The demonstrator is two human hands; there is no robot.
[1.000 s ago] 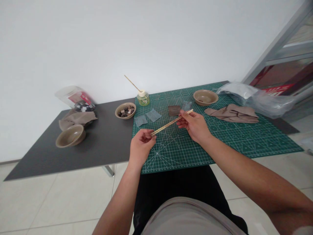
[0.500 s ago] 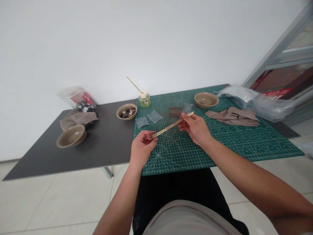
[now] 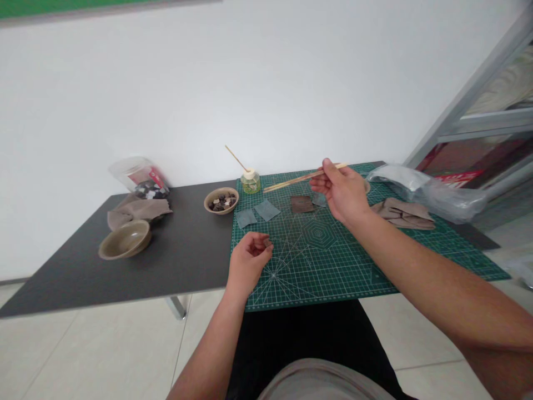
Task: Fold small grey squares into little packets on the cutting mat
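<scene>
My right hand (image 3: pixel 345 191) is closed around a pair of wooden chopsticks (image 3: pixel 287 181), raised over the far part of the green cutting mat (image 3: pixel 345 261). The tips point left, toward the glass jar. My left hand (image 3: pixel 250 255) hovers above the mat's near left part, fingertips pinched on a small greyish piece (image 3: pixel 268 243) too small to identify. Beyond it lie two blue-grey squares (image 3: pixel 267 210). A brown square (image 3: pixel 301 204) and another blue-grey square (image 3: pixel 319 199) are near my right hand. To the left, a bowl (image 3: pixel 221 200) holds several small dark and pale pieces.
A glass jar (image 3: pixel 250 182) with a stick in its top stands by the wall. On the left are a tan bowl (image 3: pixel 125 240), a brown cloth (image 3: pixel 139 210) and a plastic bag (image 3: pixel 139 172). Another cloth (image 3: pixel 403 214) and clear plastic (image 3: pixel 428 186) lie right; my right hand mostly hides another bowl.
My right hand has lifted the chopsticks up and away from my left hand, which has let go of their tips. The small piece now shows in my left fingertips. The view has tilted slightly.
</scene>
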